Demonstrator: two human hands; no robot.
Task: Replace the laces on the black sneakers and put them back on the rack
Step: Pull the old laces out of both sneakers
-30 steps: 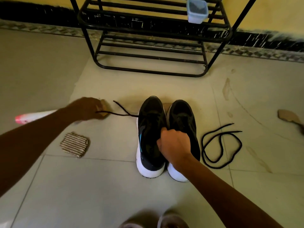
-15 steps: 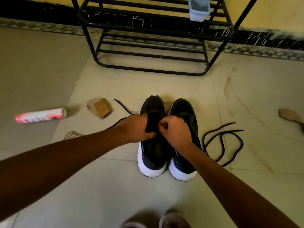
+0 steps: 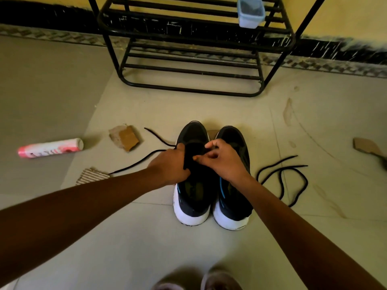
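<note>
Two black sneakers with white soles stand side by side on the floor, the left sneaker [image 3: 193, 195] and the right sneaker [image 3: 234, 197], toes toward the black metal rack [image 3: 188, 49]. My left hand [image 3: 169, 166] grips the tongue of the left sneaker. My right hand [image 3: 222, 160] pinches something small at that tongue's top; what it pinches is hidden by the fingers. A black lace [image 3: 136, 164] runs from the left sneaker out across the floor to the left. A second black lace [image 3: 282, 176] lies looped on the floor right of the sneakers.
A pink and white spray can [image 3: 50, 147] lies on the floor at the left. Cardboard scraps [image 3: 125, 138] lie near it, corrugated cardboard [image 3: 90, 175] is by my left forearm, another scrap [image 3: 364, 146] at far right. A small plastic tub [image 3: 250, 12] sits on the rack. My feet [image 3: 199, 282] show at the bottom.
My left hand came in from the far left, where it held the lace stretched out, to the left sneaker's tongue. The lace now lies slack. My right hand shifted up to the tongue's top.
</note>
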